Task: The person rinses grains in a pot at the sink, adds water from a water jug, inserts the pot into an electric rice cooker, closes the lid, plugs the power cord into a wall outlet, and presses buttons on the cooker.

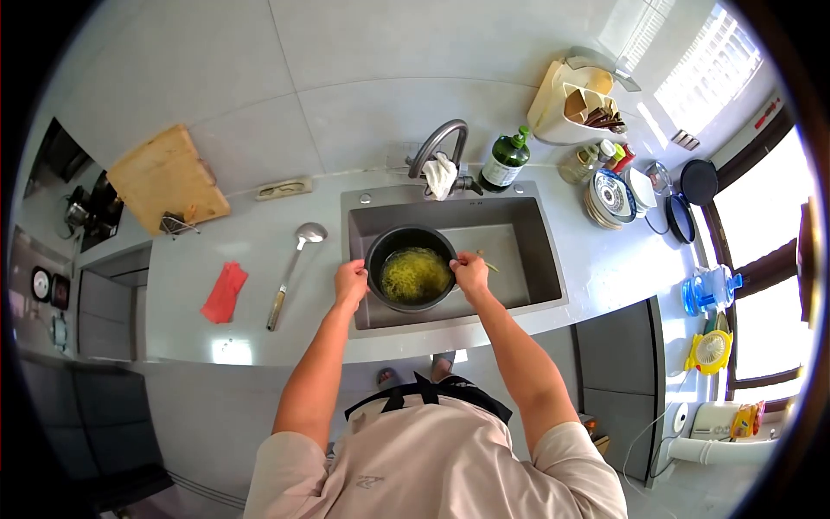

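Note:
A dark round pot (396, 300) is over the left part of the grey sink (545, 259). Inside it are small yellow-green grains or beans (415, 275) in water; I cannot tell the exact kind. My left hand (351, 283) grips the pot's rim on the left, fingers closed. On the opposite side my right hand (469, 272) pinches the rim in the same way. Above the pot arches a dark faucet (441, 138) with a white cloth (440, 176) draped on it. A thin greenish piece (490, 266) lies in the basin near my right hand.
Left of the sink lie a ladle (298, 268) and a red cloth (225, 292). A cutting board (169, 180) leans at the wall. A green pump bottle (505, 161) stands behind the sink; stacked plates (612, 195) and seasoning jars (584, 163) are to the right.

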The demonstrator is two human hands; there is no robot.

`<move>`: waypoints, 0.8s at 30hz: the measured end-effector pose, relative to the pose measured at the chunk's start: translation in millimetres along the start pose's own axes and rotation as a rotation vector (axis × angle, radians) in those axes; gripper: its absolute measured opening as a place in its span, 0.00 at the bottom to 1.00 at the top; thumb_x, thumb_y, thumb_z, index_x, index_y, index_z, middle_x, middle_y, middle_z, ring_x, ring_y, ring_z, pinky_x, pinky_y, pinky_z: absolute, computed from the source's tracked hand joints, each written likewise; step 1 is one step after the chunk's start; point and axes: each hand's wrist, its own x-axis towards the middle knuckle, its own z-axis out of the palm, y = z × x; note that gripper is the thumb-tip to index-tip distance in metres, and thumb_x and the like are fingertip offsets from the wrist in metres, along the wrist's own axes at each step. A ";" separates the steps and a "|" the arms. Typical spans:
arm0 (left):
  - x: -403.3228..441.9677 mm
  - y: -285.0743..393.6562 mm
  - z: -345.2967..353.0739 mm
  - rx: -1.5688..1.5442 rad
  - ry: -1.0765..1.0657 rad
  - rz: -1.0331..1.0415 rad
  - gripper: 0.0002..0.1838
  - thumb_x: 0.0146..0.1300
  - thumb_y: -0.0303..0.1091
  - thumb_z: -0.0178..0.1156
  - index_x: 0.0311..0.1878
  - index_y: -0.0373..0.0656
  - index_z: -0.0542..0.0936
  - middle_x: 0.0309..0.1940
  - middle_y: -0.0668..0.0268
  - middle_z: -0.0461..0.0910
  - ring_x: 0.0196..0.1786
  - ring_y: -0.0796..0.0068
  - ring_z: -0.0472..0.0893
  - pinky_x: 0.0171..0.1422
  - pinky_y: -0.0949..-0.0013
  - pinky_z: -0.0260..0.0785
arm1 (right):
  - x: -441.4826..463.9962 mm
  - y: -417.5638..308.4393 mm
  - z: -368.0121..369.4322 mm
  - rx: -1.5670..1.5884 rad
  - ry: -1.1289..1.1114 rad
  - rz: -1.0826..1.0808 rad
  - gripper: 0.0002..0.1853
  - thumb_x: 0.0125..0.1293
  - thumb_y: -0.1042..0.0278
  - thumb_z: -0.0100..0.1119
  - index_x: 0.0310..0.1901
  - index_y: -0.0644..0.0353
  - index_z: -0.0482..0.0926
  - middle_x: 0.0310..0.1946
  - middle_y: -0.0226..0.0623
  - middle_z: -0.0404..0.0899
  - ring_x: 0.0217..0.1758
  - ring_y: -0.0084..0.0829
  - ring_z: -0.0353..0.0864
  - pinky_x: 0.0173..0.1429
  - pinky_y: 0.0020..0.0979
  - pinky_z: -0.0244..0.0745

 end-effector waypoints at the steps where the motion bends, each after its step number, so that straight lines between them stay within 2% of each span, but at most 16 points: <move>1: 2.4 0.4 -3.7 -0.004 0.031 0.006 0.16 0.71 0.23 0.60 0.60 0.33 0.82 0.40 0.59 0.88 0.26 0.74 0.82 0.29 0.68 0.76 | -2.2 -11.2 1.1 -0.014 0.006 -0.009 0.16 0.65 0.71 0.69 0.54 0.65 0.86 0.38 0.36 0.89 0.37 0.27 0.85 0.40 0.31 0.82; 2: 4.8 0.6 -5.5 -0.008 0.060 0.012 0.16 0.70 0.23 0.60 0.60 0.33 0.82 0.40 0.59 0.88 0.25 0.74 0.81 0.28 0.68 0.75 | -4.2 -21.6 0.7 -0.030 0.014 -0.017 0.16 0.65 0.71 0.70 0.54 0.65 0.86 0.38 0.37 0.89 0.37 0.27 0.85 0.40 0.31 0.81; 3: 4.2 7.8 -6.9 0.009 0.052 0.017 0.17 0.71 0.23 0.60 0.61 0.33 0.82 0.40 0.59 0.87 0.27 0.74 0.82 0.29 0.69 0.76 | -14.7 -47.8 -9.7 0.061 -0.023 0.073 0.16 0.63 0.67 0.70 0.51 0.62 0.87 0.38 0.42 0.90 0.41 0.35 0.89 0.50 0.35 0.82; 5: -5.1 32.4 -8.1 0.041 0.029 0.022 0.17 0.73 0.22 0.59 0.63 0.33 0.80 0.42 0.61 0.86 0.32 0.74 0.83 0.32 0.69 0.78 | -6.1 -42.2 -14.3 0.040 0.012 0.010 0.14 0.64 0.68 0.69 0.50 0.62 0.88 0.37 0.41 0.90 0.38 0.33 0.89 0.47 0.35 0.82; 6: -7.8 36.7 -5.0 0.028 0.020 0.024 0.17 0.73 0.22 0.59 0.63 0.33 0.80 0.42 0.61 0.86 0.32 0.74 0.83 0.32 0.69 0.78 | -6.4 -43.2 -18.3 0.028 0.032 -0.021 0.13 0.64 0.68 0.69 0.49 0.62 0.88 0.36 0.40 0.90 0.37 0.32 0.89 0.45 0.34 0.82; 7: -10.7 40.7 -0.8 0.015 0.011 0.026 0.17 0.73 0.22 0.59 0.62 0.33 0.80 0.42 0.61 0.86 0.33 0.75 0.83 0.32 0.69 0.78 | -10.4 -44.2 -25.9 0.101 0.004 0.036 0.12 0.64 0.69 0.68 0.49 0.62 0.88 0.34 0.38 0.89 0.34 0.29 0.87 0.42 0.34 0.82; 10: -12.7 37.7 6.7 -0.014 -0.011 0.023 0.16 0.73 0.22 0.59 0.62 0.33 0.81 0.42 0.61 0.87 0.33 0.75 0.83 0.32 0.69 0.78 | -12.0 -29.3 -32.2 0.079 -0.042 0.001 0.13 0.68 0.72 0.67 0.52 0.64 0.86 0.34 0.35 0.88 0.31 0.25 0.83 0.35 0.32 0.81; 13: -5.9 17.3 -0.6 -0.040 -0.001 0.014 0.16 0.72 0.22 0.59 0.62 0.33 0.81 0.43 0.60 0.87 0.32 0.75 0.83 0.32 0.69 0.78 | -11.8 -29.4 -21.6 0.034 -0.062 0.008 0.12 0.68 0.72 0.66 0.52 0.64 0.86 0.33 0.34 0.88 0.31 0.24 0.83 0.36 0.32 0.81; 16: -4.9 24.5 -10.6 -0.029 0.044 0.036 0.16 0.72 0.21 0.59 0.61 0.33 0.81 0.43 0.61 0.87 0.32 0.75 0.83 0.31 0.69 0.78 | -12.1 -50.9 -15.4 0.092 -0.081 0.089 0.14 0.64 0.69 0.69 0.50 0.63 0.87 0.33 0.37 0.89 0.35 0.29 0.86 0.45 0.34 0.81; 19: -8.1 40.2 -7.4 -0.026 0.051 0.078 0.16 0.72 0.21 0.59 0.61 0.33 0.81 0.43 0.60 0.87 0.33 0.75 0.84 0.31 0.70 0.78 | -2.5 -45.2 -16.5 0.034 -0.001 -0.013 0.14 0.64 0.69 0.70 0.50 0.63 0.86 0.34 0.37 0.89 0.36 0.28 0.86 0.47 0.34 0.81; 22: -9.9 39.5 3.8 -0.031 0.028 0.092 0.16 0.72 0.21 0.59 0.60 0.34 0.82 0.43 0.60 0.88 0.35 0.74 0.85 0.31 0.70 0.78 | -1.1 -27.3 -30.0 0.064 -0.017 -0.014 0.15 0.64 0.69 0.71 0.50 0.64 0.86 0.35 0.38 0.89 0.36 0.28 0.86 0.48 0.35 0.81; 24: -10.2 34.0 7.1 -0.034 0.024 0.091 0.16 0.72 0.21 0.59 0.61 0.34 0.82 0.44 0.60 0.88 0.35 0.74 0.85 0.31 0.70 0.78 | -6.8 -21.3 -30.5 0.086 -0.025 -0.006 0.14 0.65 0.71 0.70 0.50 0.64 0.86 0.34 0.36 0.89 0.34 0.26 0.85 0.42 0.33 0.82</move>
